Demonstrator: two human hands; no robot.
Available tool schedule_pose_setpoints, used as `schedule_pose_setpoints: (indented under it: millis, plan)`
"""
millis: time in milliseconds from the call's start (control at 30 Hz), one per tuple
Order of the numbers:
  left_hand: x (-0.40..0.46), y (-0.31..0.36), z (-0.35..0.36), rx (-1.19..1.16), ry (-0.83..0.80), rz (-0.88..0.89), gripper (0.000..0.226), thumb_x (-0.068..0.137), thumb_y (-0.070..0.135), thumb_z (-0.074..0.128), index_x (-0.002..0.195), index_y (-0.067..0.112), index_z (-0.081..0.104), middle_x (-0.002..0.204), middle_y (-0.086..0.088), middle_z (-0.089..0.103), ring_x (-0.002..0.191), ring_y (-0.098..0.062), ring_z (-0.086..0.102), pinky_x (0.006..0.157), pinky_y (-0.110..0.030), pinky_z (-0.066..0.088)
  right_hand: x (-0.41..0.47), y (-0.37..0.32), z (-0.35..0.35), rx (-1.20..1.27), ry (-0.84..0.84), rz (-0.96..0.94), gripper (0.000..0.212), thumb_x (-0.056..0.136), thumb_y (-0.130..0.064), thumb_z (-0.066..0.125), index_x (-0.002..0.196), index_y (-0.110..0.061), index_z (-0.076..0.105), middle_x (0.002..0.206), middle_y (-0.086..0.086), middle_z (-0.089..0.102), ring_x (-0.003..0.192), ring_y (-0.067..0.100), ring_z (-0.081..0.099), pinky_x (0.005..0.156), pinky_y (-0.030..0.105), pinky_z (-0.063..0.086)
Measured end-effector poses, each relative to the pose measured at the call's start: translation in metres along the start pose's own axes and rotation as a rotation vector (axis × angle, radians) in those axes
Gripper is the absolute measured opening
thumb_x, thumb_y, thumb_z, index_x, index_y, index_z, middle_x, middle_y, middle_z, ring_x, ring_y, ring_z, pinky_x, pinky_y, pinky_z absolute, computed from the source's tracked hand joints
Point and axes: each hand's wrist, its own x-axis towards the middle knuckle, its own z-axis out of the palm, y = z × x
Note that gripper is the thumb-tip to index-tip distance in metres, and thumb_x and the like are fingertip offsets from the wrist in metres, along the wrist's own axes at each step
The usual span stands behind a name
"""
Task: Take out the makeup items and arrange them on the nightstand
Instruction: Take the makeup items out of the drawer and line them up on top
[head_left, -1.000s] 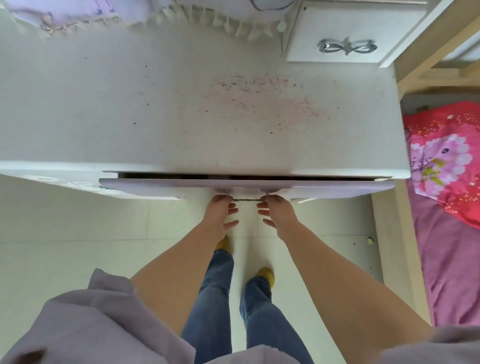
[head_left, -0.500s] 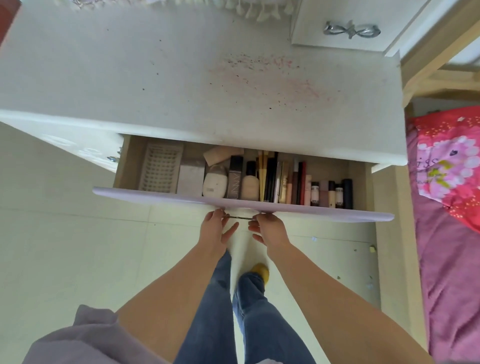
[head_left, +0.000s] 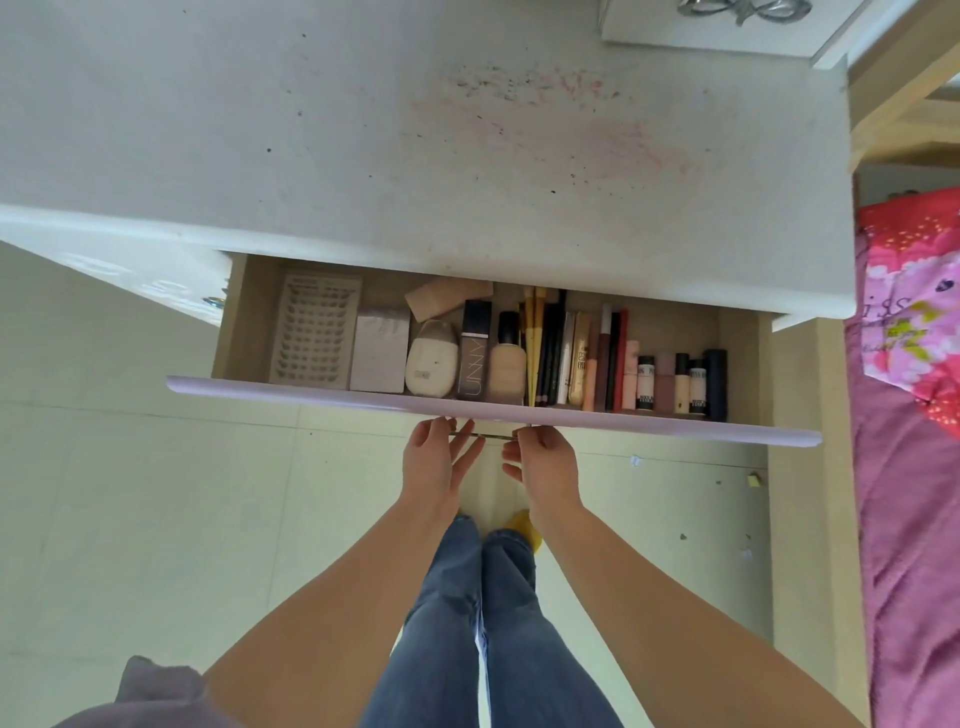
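The nightstand drawer (head_left: 249, 387) stands pulled out under the white top (head_left: 363, 156). Inside lie makeup items side by side: a lash tray (head_left: 314, 330), a pale box (head_left: 379, 353), a white compact (head_left: 431, 358), a dark UNNY tube (head_left: 474, 353), a foundation bottle (head_left: 508, 358), several pencils and brushes (head_left: 545, 348), lipsticks and small bottles (head_left: 670, 382). My left hand (head_left: 434, 462) and right hand (head_left: 545, 462) both grip the thin metal drawer handle (head_left: 493, 437) below the front panel.
The nightstand top bears pink smudges (head_left: 597, 135) and dark specks. A small upper drawer with a bow handle (head_left: 737, 8) sits at the back right. A bed with pink bedding (head_left: 914, 364) lies to the right. Pale floor tiles (head_left: 156, 519) spread below.
The drawer went from nearly closed to pulled well out, exposing the makeup. Both hands stayed on the handle and moved toward me with it.
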Motion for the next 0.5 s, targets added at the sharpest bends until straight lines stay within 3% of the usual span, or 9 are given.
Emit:
schedule_pose_setpoints:
  millis: [133,333,500]
  plan:
    - [-0.001,-0.005,-0.006,-0.002,0.002,0.001,0.013,0.098,0.009,0.043,0.094,0.009,0.056,0.088,-0.003,0.06,0.096,-0.022,0.064,0.078,-0.032,0.055,-0.002,0.01,0.001,0.012,0.031,-0.012,0.019,0.093,-0.007,0.044,0.08,-0.012,0.056,0.07,0.008,0.061,0.065,0.019,0.058,0.068,0.029,0.053]
    - [0.008,-0.011,-0.011,-0.029,-0.05,-0.018,0.019,0.098,0.007,0.042,0.108,0.012,0.057,0.095,-0.004,0.064,0.094,-0.019,0.062,0.079,-0.033,0.055,0.006,0.014,0.0,0.0,0.003,0.014,0.022,0.094,-0.006,0.048,0.076,-0.012,0.058,0.071,0.007,0.063,0.067,0.019,0.06,0.071,0.03,0.053]
    - [0.033,-0.018,-0.018,0.075,-0.048,-0.052,0.025,0.093,-0.01,0.035,0.084,0.008,0.05,0.081,-0.009,0.055,0.085,-0.021,0.057,0.082,-0.039,0.054,0.023,0.024,-0.001,-0.026,-0.016,0.032,0.025,0.092,0.004,0.049,0.074,-0.012,0.055,0.078,0.009,0.063,0.074,0.021,0.062,0.083,0.037,0.052]
